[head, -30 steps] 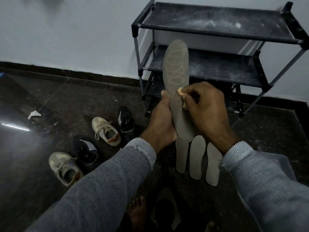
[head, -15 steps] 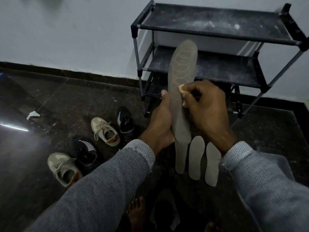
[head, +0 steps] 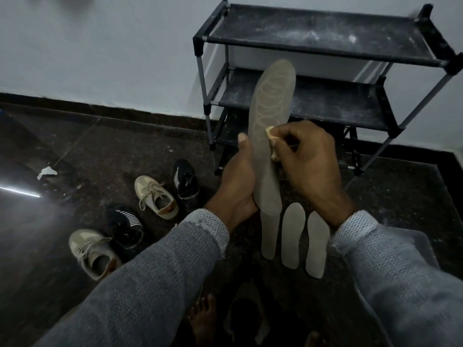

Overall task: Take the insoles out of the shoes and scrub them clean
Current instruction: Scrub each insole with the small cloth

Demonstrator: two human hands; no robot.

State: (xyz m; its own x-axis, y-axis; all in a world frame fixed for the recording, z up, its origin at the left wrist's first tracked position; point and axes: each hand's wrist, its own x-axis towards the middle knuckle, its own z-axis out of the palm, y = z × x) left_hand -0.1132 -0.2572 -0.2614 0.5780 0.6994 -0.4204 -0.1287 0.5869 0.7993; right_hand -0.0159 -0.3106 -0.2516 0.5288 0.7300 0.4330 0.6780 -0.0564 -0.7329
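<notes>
Hands meet in the middle of the head view, both on one insole (head: 269, 126) held upright in front of the person. The left hand (head: 238, 182) curls round its heel end from the left, thumb lying up along the edge. The right hand (head: 304, 161) comes from the right and pinches a small pale scrubbing pad (head: 270, 133), pressing it on the insole's face just below a pattern of printed rings. The toe end stands well above both hands, in front of a dusty black shoe rack (head: 323, 36) against the wall.

Just below the hands, three more insoles (head: 293, 236) lie side by side on the dark floor (head: 100, 151), between the two grey sleeves. Left of the left hand sit four shoes: two beige sneakers (head: 155, 196) and two black ones (head: 184, 177) with white stripes, all apart from the insoles. Farther left a scrap of white paper (head: 47, 171) lies on the floor. Bare toes (head: 204, 314) show near the bottom edge, under the left forearm.
</notes>
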